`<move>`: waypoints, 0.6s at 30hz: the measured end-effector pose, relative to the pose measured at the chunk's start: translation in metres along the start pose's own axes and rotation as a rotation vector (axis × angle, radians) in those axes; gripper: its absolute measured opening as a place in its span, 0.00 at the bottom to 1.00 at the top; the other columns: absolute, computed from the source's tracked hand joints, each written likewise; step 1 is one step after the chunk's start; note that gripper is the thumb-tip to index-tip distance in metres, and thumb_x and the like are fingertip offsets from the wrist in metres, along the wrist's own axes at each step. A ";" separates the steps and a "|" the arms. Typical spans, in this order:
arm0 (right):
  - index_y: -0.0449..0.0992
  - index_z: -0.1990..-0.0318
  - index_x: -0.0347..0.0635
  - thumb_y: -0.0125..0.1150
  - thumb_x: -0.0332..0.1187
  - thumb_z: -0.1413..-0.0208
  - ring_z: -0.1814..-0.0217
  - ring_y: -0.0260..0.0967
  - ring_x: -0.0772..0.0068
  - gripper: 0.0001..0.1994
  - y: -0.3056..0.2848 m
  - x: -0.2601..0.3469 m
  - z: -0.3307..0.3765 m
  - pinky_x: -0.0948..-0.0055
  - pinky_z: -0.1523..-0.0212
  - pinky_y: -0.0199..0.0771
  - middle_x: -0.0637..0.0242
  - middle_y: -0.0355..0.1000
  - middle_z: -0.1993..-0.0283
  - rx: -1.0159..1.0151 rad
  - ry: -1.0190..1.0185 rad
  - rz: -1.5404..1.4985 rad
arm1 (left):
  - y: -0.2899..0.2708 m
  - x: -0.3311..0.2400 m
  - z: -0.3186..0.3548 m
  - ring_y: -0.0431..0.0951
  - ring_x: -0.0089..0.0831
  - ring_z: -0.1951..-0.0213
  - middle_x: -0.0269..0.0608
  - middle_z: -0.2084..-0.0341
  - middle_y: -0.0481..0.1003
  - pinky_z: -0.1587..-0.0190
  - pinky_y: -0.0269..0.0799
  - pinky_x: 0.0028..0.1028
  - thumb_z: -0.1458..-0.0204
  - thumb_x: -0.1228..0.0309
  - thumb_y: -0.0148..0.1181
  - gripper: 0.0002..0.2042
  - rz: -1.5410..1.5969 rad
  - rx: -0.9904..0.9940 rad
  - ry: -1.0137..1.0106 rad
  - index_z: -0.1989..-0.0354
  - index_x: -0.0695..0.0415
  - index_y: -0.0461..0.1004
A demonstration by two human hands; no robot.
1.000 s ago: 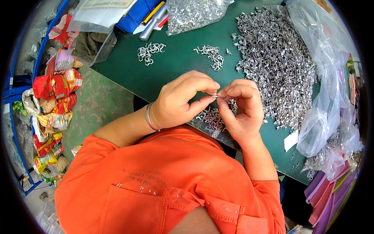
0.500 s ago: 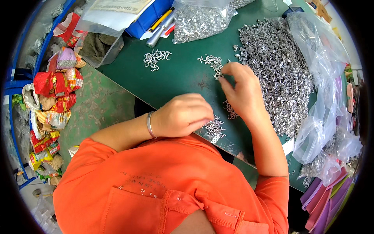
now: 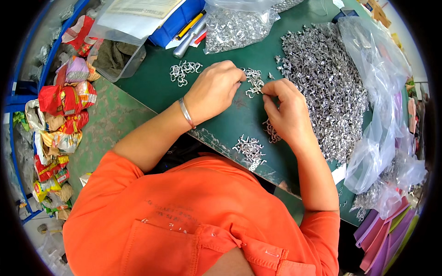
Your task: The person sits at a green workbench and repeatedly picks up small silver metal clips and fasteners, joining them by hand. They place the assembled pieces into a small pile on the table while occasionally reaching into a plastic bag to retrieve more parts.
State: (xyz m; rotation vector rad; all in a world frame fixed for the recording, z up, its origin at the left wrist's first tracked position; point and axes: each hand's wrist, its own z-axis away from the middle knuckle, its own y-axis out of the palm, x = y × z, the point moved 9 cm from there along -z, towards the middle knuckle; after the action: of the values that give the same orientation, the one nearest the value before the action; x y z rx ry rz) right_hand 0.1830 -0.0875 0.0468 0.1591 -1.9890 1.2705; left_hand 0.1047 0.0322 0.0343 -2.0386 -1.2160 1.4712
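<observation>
My left hand (image 3: pixel 216 89), a metal bangle on its wrist, has its fingers closed at the left edge of a small cluster of curved silver metal pieces (image 3: pixel 252 87). Whatever those fingertips hold, if anything, is too small to make out. On the cluster's other side my right hand (image 3: pixel 291 110) bends its thumb and index finger together, the index tip touching the cluster's edge. Beneath this hand lie more small hooked pieces (image 3: pixel 271 132), partly hidden. Another little pile of metal pieces (image 3: pixel 250 151) sits by the near table edge, and a further group (image 3: pixel 184 72) lies beyond my left hand.
A large heap of small metal parts (image 3: pixel 324 87) covers the right of the green table (image 3: pixel 221 126), beside clear plastic sheeting (image 3: pixel 375 96). A bag of metal parts (image 3: pixel 237 27), a screwdriver-like tool (image 3: pixel 186 45) and a blue bin (image 3: pixel 177 23) stand at the back. A cloth-filled tub (image 3: pixel 133 64) is left.
My left hand has moved away from me, from above the near pile to the cluster's left side, uncovering that pile. My right hand stays by the cluster, its fingers slightly lower.
</observation>
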 end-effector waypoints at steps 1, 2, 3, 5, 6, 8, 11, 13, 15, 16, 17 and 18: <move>0.78 0.64 0.38 0.62 0.21 0.52 0.59 0.71 0.51 0.07 0.002 0.005 -0.002 0.58 0.58 0.73 0.56 0.71 0.65 0.002 -0.051 0.023 | 0.000 -0.001 0.001 0.77 0.48 0.63 0.47 0.68 0.75 0.59 0.73 0.38 0.50 0.81 0.60 0.06 0.016 0.010 -0.013 0.64 0.62 0.76; 0.78 0.64 0.38 0.63 0.22 0.53 0.58 0.71 0.51 0.07 0.005 0.010 -0.004 0.58 0.57 0.73 0.56 0.71 0.65 0.005 -0.102 0.045 | 0.001 -0.002 0.002 0.77 0.48 0.64 0.47 0.68 0.75 0.60 0.73 0.38 0.50 0.81 0.60 0.06 0.033 0.020 -0.026 0.64 0.62 0.76; 0.78 0.63 0.39 0.63 0.22 0.53 0.58 0.71 0.51 0.08 0.008 0.015 -0.006 0.58 0.57 0.73 0.56 0.71 0.65 0.008 -0.154 0.068 | 0.001 -0.002 0.002 0.77 0.48 0.64 0.48 0.68 0.75 0.60 0.73 0.38 0.50 0.80 0.59 0.05 0.049 0.018 -0.035 0.64 0.62 0.76; 0.79 0.62 0.39 0.64 0.23 0.53 0.57 0.71 0.52 0.09 0.019 0.017 -0.007 0.58 0.56 0.73 0.56 0.71 0.64 0.045 -0.165 0.101 | 0.000 -0.002 0.003 0.77 0.48 0.65 0.48 0.69 0.74 0.61 0.73 0.37 0.49 0.80 0.59 0.05 0.078 0.012 -0.055 0.64 0.63 0.75; 0.79 0.62 0.40 0.65 0.23 0.53 0.57 0.71 0.52 0.10 0.022 0.017 -0.007 0.58 0.56 0.73 0.56 0.71 0.64 0.063 -0.169 0.118 | 0.001 -0.002 0.004 0.77 0.46 0.65 0.47 0.69 0.74 0.61 0.73 0.36 0.49 0.80 0.59 0.05 0.074 0.022 -0.063 0.64 0.63 0.76; 0.79 0.63 0.39 0.66 0.24 0.54 0.58 0.71 0.52 0.09 0.022 0.017 -0.009 0.59 0.56 0.73 0.57 0.71 0.64 0.091 -0.149 0.118 | 0.000 -0.002 0.006 0.78 0.41 0.66 0.46 0.70 0.74 0.63 0.73 0.34 0.49 0.80 0.59 0.06 0.065 0.040 -0.083 0.63 0.63 0.76; 0.79 0.63 0.38 0.66 0.23 0.53 0.63 0.72 0.57 0.09 0.017 0.007 -0.009 0.63 0.60 0.75 0.60 0.73 0.66 0.110 -0.059 -0.008 | 0.000 -0.001 0.012 0.79 0.30 0.68 0.41 0.69 0.76 0.65 0.74 0.28 0.50 0.80 0.63 0.08 0.217 0.071 -0.204 0.61 0.62 0.77; 0.78 0.63 0.37 0.66 0.22 0.51 0.67 0.74 0.65 0.07 0.014 -0.004 0.000 0.69 0.64 0.75 0.63 0.75 0.69 0.126 0.108 -0.250 | 0.007 -0.005 0.017 0.78 0.25 0.68 0.39 0.68 0.76 0.65 0.74 0.25 0.51 0.80 0.66 0.10 0.444 0.112 -0.267 0.60 0.62 0.77; 0.78 0.63 0.36 0.66 0.22 0.48 0.70 0.72 0.75 0.06 0.012 -0.014 0.012 0.75 0.67 0.73 0.67 0.76 0.70 0.102 0.261 -0.496 | 0.014 -0.012 0.019 0.78 0.22 0.67 0.38 0.67 0.78 0.64 0.74 0.22 0.53 0.80 0.69 0.10 0.608 0.160 -0.322 0.61 0.62 0.78; 0.78 0.63 0.36 0.66 0.22 0.47 0.71 0.72 0.80 0.05 0.012 -0.018 0.021 0.78 0.69 0.72 0.68 0.77 0.70 0.092 0.344 -0.618 | 0.012 -0.017 0.020 0.78 0.22 0.67 0.38 0.67 0.78 0.64 0.74 0.22 0.52 0.80 0.68 0.09 0.599 0.153 -0.294 0.62 0.62 0.78; 0.78 0.63 0.36 0.67 0.24 0.45 0.69 0.70 0.86 0.04 0.010 -0.018 0.026 0.82 0.69 0.71 0.71 0.77 0.69 0.104 0.382 -0.671 | 0.011 -0.021 0.020 0.78 0.22 0.67 0.38 0.68 0.78 0.63 0.74 0.22 0.52 0.80 0.68 0.08 0.589 0.146 -0.266 0.63 0.62 0.78; 0.78 0.63 0.36 0.67 0.23 0.46 0.69 0.70 0.86 0.04 0.008 -0.016 0.030 0.82 0.68 0.71 0.72 0.77 0.69 0.090 0.382 -0.701 | 0.010 -0.026 0.021 0.79 0.22 0.67 0.38 0.68 0.79 0.63 0.75 0.22 0.51 0.81 0.67 0.07 0.580 0.138 -0.238 0.64 0.63 0.78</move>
State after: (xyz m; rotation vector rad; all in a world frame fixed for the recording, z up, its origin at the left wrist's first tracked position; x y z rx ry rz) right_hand 0.1747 -0.1127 0.0236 0.5584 -1.3644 0.8470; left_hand 0.0880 0.0022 0.0347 -2.2771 -0.5818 2.0377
